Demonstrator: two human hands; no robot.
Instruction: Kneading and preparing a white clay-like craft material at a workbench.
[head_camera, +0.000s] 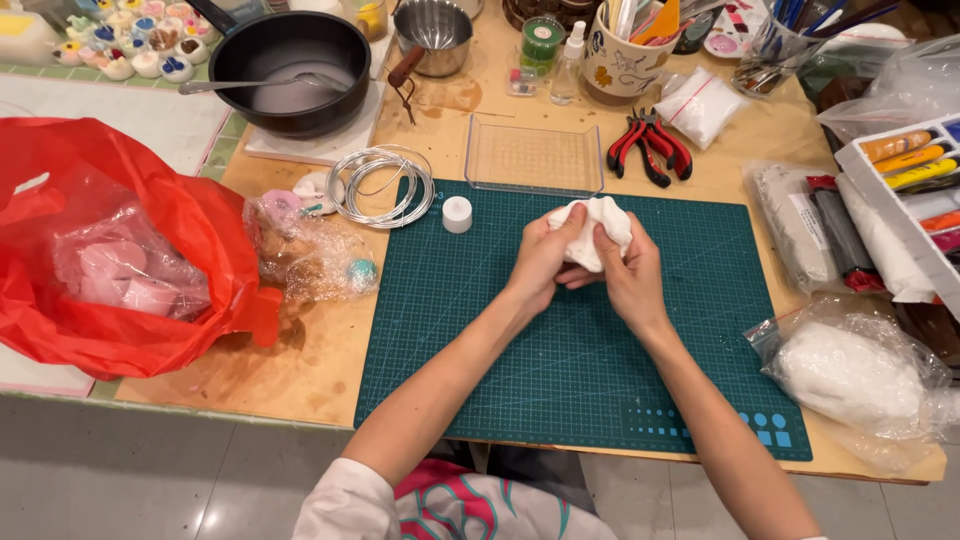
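A lump of soft white clay (597, 222) is held above the dark green cutting mat (560, 360), near its far edge. My left hand (541, 262) grips the lump from the left, fingers curled into it. My right hand (626, 272) presses it from the right, thumb on top. Both hands meet around the clay, which bulges out above the fingers.
A small white cap (457, 214) and a wire coil (381, 185) lie left of the hands, a clear tray (533, 156) and red pliers (650, 145) behind. A red plastic bag (110, 250) sits far left, bagged white clay (850, 375) at right, a black pan (290, 70) at back.
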